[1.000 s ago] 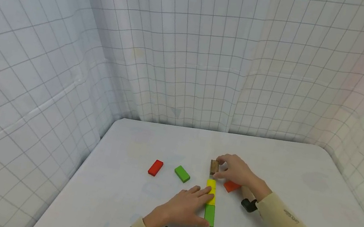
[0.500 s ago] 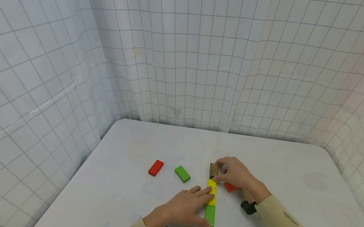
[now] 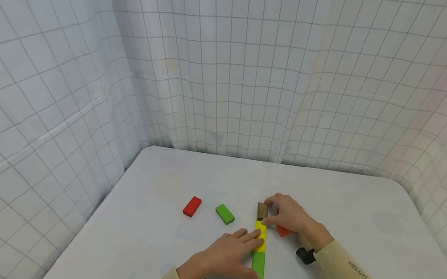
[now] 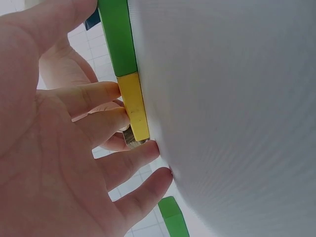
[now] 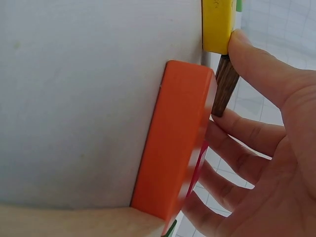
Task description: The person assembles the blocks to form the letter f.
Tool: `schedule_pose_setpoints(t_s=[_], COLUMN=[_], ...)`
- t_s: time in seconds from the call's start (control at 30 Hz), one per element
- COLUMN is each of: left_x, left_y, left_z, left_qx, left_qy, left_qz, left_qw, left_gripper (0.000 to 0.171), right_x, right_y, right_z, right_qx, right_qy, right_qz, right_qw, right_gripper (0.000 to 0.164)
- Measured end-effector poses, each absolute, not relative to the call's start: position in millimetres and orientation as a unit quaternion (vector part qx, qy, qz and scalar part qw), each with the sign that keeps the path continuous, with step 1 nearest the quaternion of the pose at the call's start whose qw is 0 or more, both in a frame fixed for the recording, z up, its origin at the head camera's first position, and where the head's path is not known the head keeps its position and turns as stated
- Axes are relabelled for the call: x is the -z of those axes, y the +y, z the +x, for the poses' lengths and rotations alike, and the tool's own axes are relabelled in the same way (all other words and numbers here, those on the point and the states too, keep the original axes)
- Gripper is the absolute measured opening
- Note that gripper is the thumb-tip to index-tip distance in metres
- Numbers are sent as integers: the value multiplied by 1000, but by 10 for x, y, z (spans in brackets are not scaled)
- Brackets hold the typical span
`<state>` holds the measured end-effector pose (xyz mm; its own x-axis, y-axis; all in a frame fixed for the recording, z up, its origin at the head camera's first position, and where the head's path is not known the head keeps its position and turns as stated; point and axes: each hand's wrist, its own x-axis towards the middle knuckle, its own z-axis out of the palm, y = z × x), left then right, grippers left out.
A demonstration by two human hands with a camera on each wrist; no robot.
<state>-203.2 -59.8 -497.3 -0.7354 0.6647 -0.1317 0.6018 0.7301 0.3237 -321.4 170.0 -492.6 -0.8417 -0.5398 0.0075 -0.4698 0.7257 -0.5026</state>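
A row of flat blocks runs away from me: a green block [image 3: 258,268], yellow blocks [image 3: 261,227], then a brown wood-grain block [image 3: 262,211] at the far end. Along the row's left side lies my left hand [image 3: 225,255], fingers extended, two fingertips against the yellow [image 4: 134,106] and the thumb at the green one's near end. My right hand [image 3: 288,214] pinches the brown block lengthwise, index fingertip at its far end and thumb where it meets the yellow. Under the right palm sits an orange block [image 5: 173,138], partly hidden in the head view.
Left of the row, a red block [image 3: 192,206] and a loose green block [image 3: 225,214] lie on the white table [image 3: 142,245]. A pale wooden block [image 5: 74,222] and a pink-red piece [image 5: 197,165] show by the orange block. Grid-patterned white curtains [image 3: 237,62] enclose the table.
My right hand has drawn the brown block toward me, and the gap between it and the yellow block has closed. The left hand has stayed in place along the row.
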Motion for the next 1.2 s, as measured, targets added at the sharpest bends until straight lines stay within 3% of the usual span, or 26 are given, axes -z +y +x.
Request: schedule_pose_setpoints(t_s=[0.67,1.2], left_x=[4964,4943], left_y=[-596,-585], left_z=[-2026,-1992], left_qx=[-130,-129], left_qy=[921,923], left_qz=[351,347], left_qw=[106,102], left_gripper=[81,80], right_x=[4982,4971], right_y=[1713,1703], right_z=[-3244,-3273], right_qx=[252,224], right_qy=[926,934], right_qz=[-278,-271], right_qw=[49,62], right_gripper=[44,48])
